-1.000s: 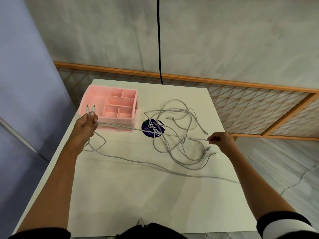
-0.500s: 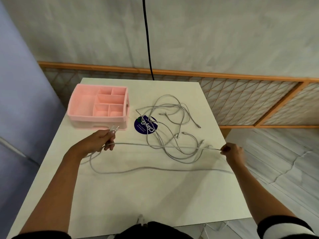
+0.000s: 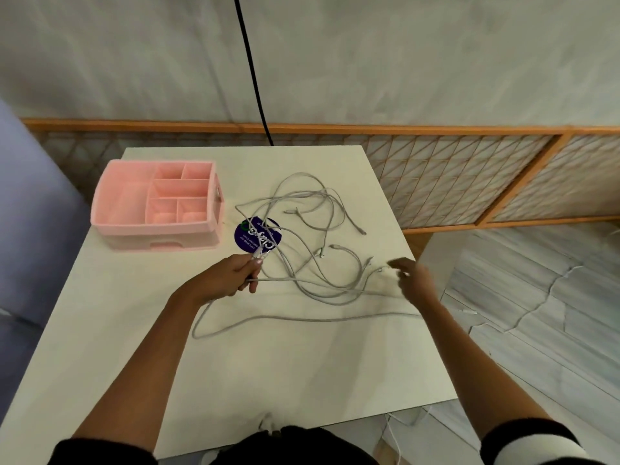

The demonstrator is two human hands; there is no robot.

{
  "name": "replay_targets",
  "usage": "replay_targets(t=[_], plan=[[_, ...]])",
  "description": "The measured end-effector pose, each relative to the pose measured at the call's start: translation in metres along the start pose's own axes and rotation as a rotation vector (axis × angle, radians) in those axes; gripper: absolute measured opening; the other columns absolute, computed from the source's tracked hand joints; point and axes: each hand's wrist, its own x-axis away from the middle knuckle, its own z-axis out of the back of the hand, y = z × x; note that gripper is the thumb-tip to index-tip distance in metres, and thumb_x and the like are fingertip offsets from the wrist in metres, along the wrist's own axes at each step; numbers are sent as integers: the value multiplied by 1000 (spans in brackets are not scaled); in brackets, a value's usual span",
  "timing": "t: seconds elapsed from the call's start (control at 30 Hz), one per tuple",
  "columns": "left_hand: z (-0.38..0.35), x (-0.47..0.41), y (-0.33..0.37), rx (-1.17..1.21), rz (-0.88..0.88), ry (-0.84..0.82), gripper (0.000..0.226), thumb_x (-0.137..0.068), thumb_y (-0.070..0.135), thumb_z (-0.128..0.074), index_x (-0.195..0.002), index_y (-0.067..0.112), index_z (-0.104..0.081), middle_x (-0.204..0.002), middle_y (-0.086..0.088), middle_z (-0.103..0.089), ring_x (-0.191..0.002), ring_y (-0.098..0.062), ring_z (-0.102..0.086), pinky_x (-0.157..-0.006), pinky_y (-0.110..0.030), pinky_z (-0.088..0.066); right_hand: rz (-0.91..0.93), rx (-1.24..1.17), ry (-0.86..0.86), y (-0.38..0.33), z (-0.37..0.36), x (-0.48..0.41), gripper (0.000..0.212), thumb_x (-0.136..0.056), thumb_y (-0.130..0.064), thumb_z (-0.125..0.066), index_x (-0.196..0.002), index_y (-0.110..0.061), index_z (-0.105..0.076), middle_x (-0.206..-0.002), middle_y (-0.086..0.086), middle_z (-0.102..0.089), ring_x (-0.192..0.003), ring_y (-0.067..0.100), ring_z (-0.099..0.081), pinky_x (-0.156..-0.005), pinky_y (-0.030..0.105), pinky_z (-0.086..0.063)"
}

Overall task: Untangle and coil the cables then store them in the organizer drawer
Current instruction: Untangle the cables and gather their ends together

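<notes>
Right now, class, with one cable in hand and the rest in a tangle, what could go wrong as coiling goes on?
1. The left hand grips a cable that crosses the tangled pile; pulling could tighten knots or drag the pile along.
2. A long loop lies at the right edge of the table and could slip off.

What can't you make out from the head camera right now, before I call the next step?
Head view, all:
- Right hand: motion-blurred; whether it pinches the grey cable is unclear.
- Connectors in the left hand: too small, partly covered by that hand.
- Pink organizer's drawer: its front hides the inside.
- Tangle: overlapping strands hide the cable count.
</notes>
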Motion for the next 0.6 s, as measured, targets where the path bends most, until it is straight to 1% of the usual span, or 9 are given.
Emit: replay_targets(t=[0.03,0.07,0.17,0.23,0.33,0.4,0.47,0.53,0.6], plan=[[-2,-1,2,-9,-6,0,33,-103,31,-34,-81,10,-46,-66,2,-60,-56,-10,-37,-48,-17,-28,112,-108,-112,-25,-9,-3,30,-84,11,-57,-105,-6,-70,-107,8,-70,-95,-6,-63,-89,33,-49],[-5,-1,5,-17,-12,1,33,-103,30,-34,-81,10,-46,-66,2,-60,-55,-9,-37,-48,-17,-29,194,-201,-258,-53,-18,-2,23,-88,4,-60,-106,-7,-69,-108,6,-70,-94,-10,-62,-89,28,-48],[-9,-2,10,-21,-25,32,33,-103,29,-35,-78,10,-46,-67,0,-59,-54,-9,-37,-48,-17,-30,319,-278,-735,-134,-38,11,24,-96,-19,-54,-115,-9,-66,-111,4,-70,-106,7,-61,-96,19,-44],[-7,-1,9,-30,-22,70,34,-103,30,-35,-77,12,-47,-66,0,-60,-55,-9,-41,-49,-19,-31,378,-236,-931,-164,-46,20,24,-100,-24,-47,-112,-13,-65,-96,3,-70,-96,8,-61,-88,12,-43],[0,3,2,-21,-5,111,34,-103,32,-35,-77,13,-47,-63,2,-65,-61,-12,-54,-53,-25,-34,383,-303,-930,-170,-48,25,31,-101,-25,-43,-101,-7,-68,-73,5,-50,-71,9,-49,-71,14,-44],[7,12,-2,22,2,160,35,-103,32,-34,-79,10,-46,-67,2,-69,-66,-9,-62,-52,-22,-35,396,-346,-880,-161,-44,25,34,-101,-27,-42,-101,-7,-70,-71,6,-43,-70,13,-42,-68,19,-40],[18,22,-3,95,-12,234,34,-104,29,-31,-79,9,-43,-77,0,-72,-68,-2,-65,-47,-15,-34,391,-340,-859,-150,-38,22,32,-101,-26,-44,-102,-8,-71,-71,8,-41,-70,15,-39,-68,18,-37],[31,32,-6,195,-9,342,35,-105,29,-30,-80,10,-45,-83,-3,-70,-66,2,-64,-52,-19,-35,362,-296,-849,-137,-31,20,29,-99,-25,-47,-103,-9,-72,-70,7,-41,-70,14,-38,-67,19,-35],[49,38,-17,339,4,488,34,-104,30,-31,-80,14,-47,-72,3,-64,-55,-1,-57,-53,-19,-35,326,-222,-828,-120,-26,14,25,-96,-26,-53,-101,-13,-73,-70,6,-50,-69,15,-41,-67,26,-35]])
